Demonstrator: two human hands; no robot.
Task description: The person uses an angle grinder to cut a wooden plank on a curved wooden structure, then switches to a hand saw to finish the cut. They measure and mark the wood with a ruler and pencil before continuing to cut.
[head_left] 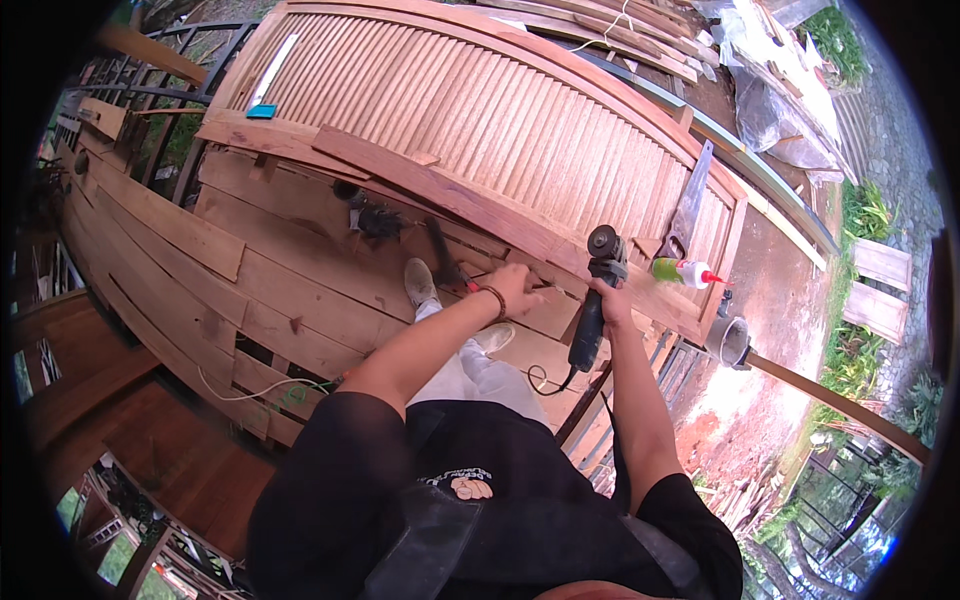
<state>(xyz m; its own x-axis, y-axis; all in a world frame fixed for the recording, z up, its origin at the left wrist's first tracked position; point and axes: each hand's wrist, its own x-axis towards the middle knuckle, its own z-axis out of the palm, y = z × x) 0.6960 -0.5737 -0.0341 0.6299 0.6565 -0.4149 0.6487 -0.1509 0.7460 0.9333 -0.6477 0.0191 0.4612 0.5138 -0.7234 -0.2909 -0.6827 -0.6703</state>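
Looks like a grinder (587,335) handling step, tool up by the slatted door's (480,120) near edge; I'd guess the next move calls for a steady two-handed hold. Right hand's (613,304) fingers are curled round its body behind the disc; left hand's (515,291) are loosely spread, seemingly empty, near that same door edge.

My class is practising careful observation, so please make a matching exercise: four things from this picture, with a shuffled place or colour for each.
Column one
1. Angle grinder
2. Handsaw
3. Squeeze bottle
4. Bracelet

Column two
A. Green and white, with a red tip
B. Around the wrist of the left hand
C. Lying on the slatted wooden panel, blade showing
D. Held in the right hand

Pairs: 1-D, 2-C, 3-A, 4-B
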